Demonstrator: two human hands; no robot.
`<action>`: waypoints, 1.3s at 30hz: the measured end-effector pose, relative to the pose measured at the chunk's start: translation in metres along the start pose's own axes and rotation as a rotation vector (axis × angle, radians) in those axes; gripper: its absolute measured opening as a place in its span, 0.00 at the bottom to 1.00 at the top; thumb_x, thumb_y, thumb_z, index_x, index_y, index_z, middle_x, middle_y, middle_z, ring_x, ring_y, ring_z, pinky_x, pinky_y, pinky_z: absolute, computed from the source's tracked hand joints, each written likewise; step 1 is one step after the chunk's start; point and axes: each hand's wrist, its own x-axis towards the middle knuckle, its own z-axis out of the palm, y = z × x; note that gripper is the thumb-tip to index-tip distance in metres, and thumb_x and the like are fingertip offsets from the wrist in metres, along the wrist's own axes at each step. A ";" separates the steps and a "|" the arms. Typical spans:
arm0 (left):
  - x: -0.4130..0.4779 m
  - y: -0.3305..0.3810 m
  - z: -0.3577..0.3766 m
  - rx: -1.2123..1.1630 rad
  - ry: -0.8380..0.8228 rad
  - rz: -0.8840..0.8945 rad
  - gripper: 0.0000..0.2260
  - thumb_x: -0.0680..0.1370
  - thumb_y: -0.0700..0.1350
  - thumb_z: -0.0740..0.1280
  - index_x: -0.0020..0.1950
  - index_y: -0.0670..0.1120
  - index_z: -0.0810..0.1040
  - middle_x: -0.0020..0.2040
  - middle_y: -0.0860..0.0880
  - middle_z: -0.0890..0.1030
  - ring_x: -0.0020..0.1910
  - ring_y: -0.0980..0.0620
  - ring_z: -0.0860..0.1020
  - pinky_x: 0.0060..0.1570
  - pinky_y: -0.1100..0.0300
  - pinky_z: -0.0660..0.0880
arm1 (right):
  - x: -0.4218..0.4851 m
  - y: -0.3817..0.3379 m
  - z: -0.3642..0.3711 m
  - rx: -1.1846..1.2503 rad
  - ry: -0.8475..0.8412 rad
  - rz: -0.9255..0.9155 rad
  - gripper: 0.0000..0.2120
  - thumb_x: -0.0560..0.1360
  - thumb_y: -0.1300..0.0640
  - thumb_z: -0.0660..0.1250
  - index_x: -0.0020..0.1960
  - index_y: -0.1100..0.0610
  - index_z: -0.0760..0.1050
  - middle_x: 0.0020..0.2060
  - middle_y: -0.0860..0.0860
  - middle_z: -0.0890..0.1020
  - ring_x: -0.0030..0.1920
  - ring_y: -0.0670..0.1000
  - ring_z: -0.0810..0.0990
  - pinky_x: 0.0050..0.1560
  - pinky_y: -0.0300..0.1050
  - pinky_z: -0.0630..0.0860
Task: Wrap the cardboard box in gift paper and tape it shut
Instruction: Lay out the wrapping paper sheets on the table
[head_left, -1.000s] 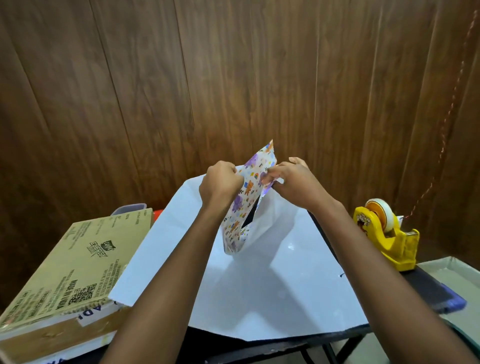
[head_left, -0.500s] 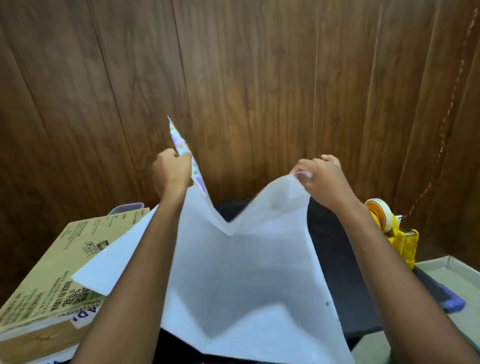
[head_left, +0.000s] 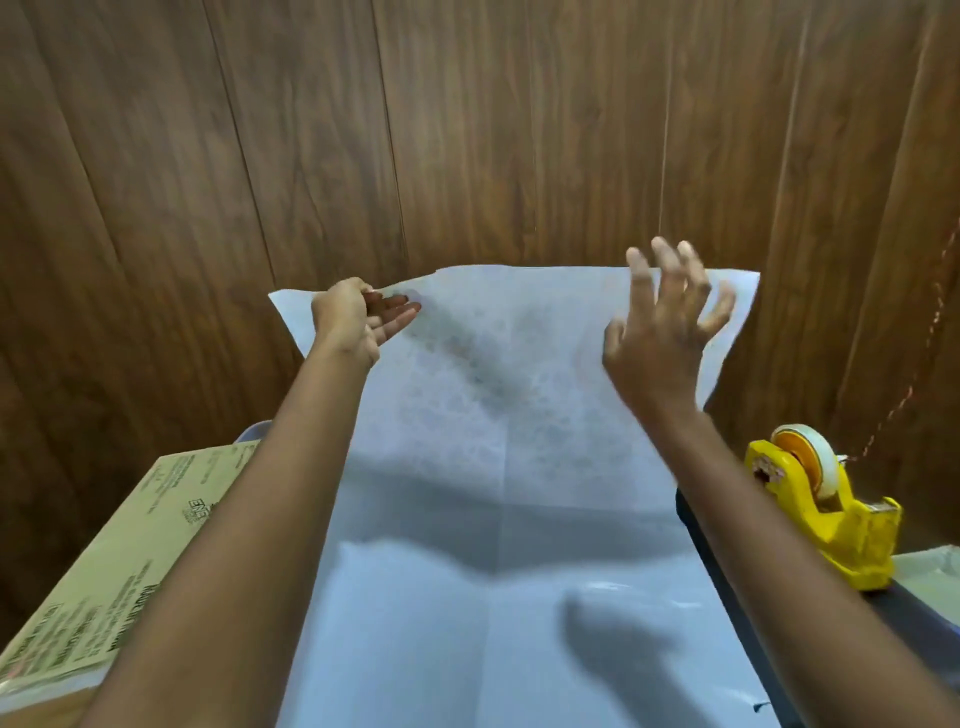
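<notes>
Head, left fingers (head_left: 397, 313) straight, touching gift paper (head_left: 519, 441)

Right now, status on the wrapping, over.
Left hand at far edge of gift paper, grip unclear. Right hand open, off it. Cardboard box left, unwrapped. Nothing on paper.

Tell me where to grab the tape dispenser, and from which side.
Grip the dispenser by its flat yellow sides, at the dip beside the roll, coming from above with the right hand. It stands upright on that side, and the dip looks like its lowest, barest part.
</notes>
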 end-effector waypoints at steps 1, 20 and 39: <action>0.007 -0.003 0.004 -0.011 0.020 -0.010 0.07 0.76 0.32 0.52 0.42 0.39 0.67 0.40 0.37 0.76 0.37 0.41 0.81 0.40 0.47 0.81 | -0.017 -0.007 0.002 0.031 0.001 -0.050 0.23 0.67 0.61 0.58 0.63 0.57 0.70 0.64 0.58 0.74 0.67 0.59 0.67 0.66 0.60 0.54; 0.061 -0.122 -0.057 1.121 -0.376 0.144 0.07 0.78 0.46 0.65 0.52 0.44 0.76 0.57 0.44 0.78 0.59 0.45 0.75 0.52 0.58 0.67 | -0.200 0.004 0.107 0.100 -1.269 -0.112 0.27 0.79 0.39 0.37 0.76 0.44 0.51 0.77 0.46 0.49 0.77 0.48 0.46 0.73 0.56 0.44; -0.015 -0.248 -0.130 1.935 -0.628 -0.160 0.33 0.76 0.68 0.49 0.77 0.57 0.43 0.77 0.47 0.38 0.75 0.44 0.37 0.71 0.42 0.37 | -0.194 0.031 0.092 0.153 -1.167 -0.048 0.15 0.80 0.47 0.49 0.62 0.47 0.67 0.68 0.46 0.66 0.73 0.51 0.59 0.69 0.57 0.53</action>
